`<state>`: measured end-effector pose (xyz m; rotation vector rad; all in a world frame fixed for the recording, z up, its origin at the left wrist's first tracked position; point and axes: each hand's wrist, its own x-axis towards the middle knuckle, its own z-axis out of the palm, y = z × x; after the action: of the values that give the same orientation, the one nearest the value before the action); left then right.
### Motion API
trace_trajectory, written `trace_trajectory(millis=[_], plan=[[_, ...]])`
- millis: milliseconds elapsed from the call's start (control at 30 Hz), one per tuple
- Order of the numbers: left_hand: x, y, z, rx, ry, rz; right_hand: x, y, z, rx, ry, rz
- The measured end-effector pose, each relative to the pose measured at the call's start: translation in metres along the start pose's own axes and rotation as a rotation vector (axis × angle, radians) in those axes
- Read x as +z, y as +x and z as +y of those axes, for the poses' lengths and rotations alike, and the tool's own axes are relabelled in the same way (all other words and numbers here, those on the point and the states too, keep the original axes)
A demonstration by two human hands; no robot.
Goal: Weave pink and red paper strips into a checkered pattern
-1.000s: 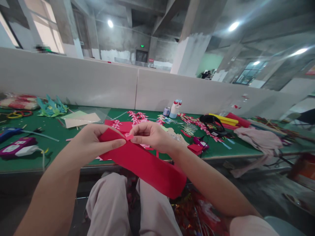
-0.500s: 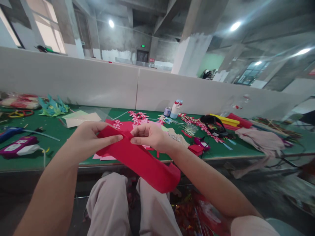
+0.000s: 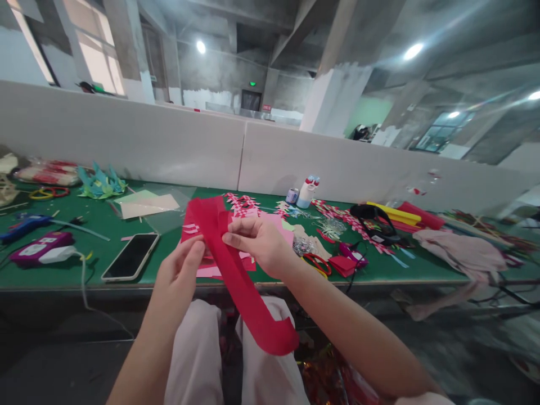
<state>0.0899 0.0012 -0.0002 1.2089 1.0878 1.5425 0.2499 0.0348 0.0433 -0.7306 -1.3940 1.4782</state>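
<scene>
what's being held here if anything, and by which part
A red strip: the right hand pinches its right edge toward the upper end; whether the left hand grips it too cannot be told.

Long red strip point(image 3: 241, 287), aslant in mid-air, lower end curled.

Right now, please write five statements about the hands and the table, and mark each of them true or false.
1. The right hand has the red strip in its grip. True.
2. The red strip lies flat on the green table. False: it is held up, with its lower end hanging down.
3. The phone lies on the green table. True.
4. The phone is between the two hands. False: it is to the left of both.
5. The small can stands beside the white bottle. True.
</scene>
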Motion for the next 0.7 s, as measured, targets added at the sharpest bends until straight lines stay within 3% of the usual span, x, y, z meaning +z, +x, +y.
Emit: trace_trajectory(millis=[267,700], plan=[[0.006,-0.002,0.015,0.008,-0.207,0.051,0.011,-0.01,-0.013,0.045,-0.106,0.022],[0.02,-0.022,0.044,-0.177,-0.305,0.138,0.01,-0.015,-0.016,0.047,-0.061,-0.061]])
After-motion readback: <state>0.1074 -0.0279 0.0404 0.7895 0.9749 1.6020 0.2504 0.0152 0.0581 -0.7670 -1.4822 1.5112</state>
